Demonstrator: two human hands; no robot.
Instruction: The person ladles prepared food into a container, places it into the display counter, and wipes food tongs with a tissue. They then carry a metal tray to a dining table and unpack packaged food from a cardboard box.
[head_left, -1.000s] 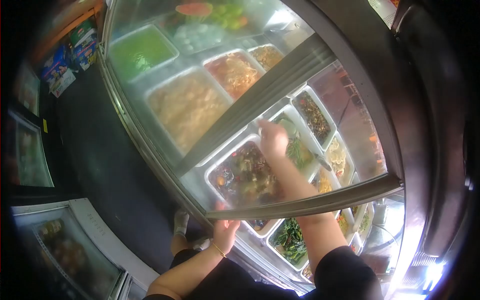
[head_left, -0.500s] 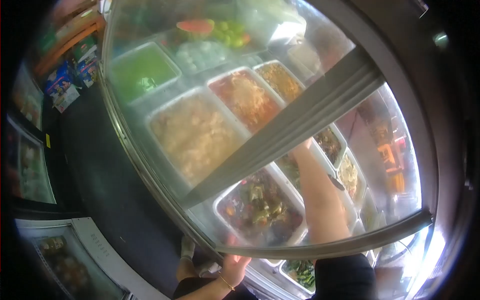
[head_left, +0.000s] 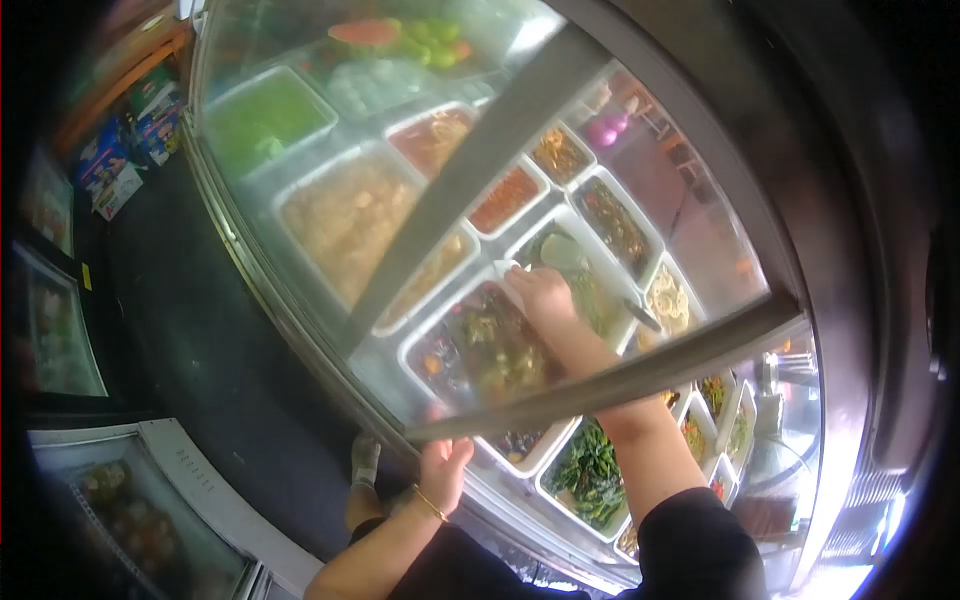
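Observation:
My right hand [head_left: 543,297] reaches under the glass and is closed on a small white wad [head_left: 508,266], cloth or paper. It is at the rim between a tray of dark stewed food [head_left: 490,345] and a tray of pale green food [head_left: 595,290] with a ladle handle [head_left: 642,314] across it. With thumb outside and fingertips behind the glass, my left hand [head_left: 447,468] grips the lower corner of the curved glass panel [head_left: 425,432]. A gold bracelet circles that wrist.
Several more food trays fill the case, among them leafy greens [head_left: 590,475] and red food [head_left: 508,198]. A metal frame bar [head_left: 455,190] crosses the glass. Glass-topped cases [head_left: 150,510] line the left side, beyond a dark floor [head_left: 230,350].
My right hand has come out from behind the frame bar to the dark stew tray's rim, showing the white wad. The view has shifted; the frame bars sit further left over the trays.

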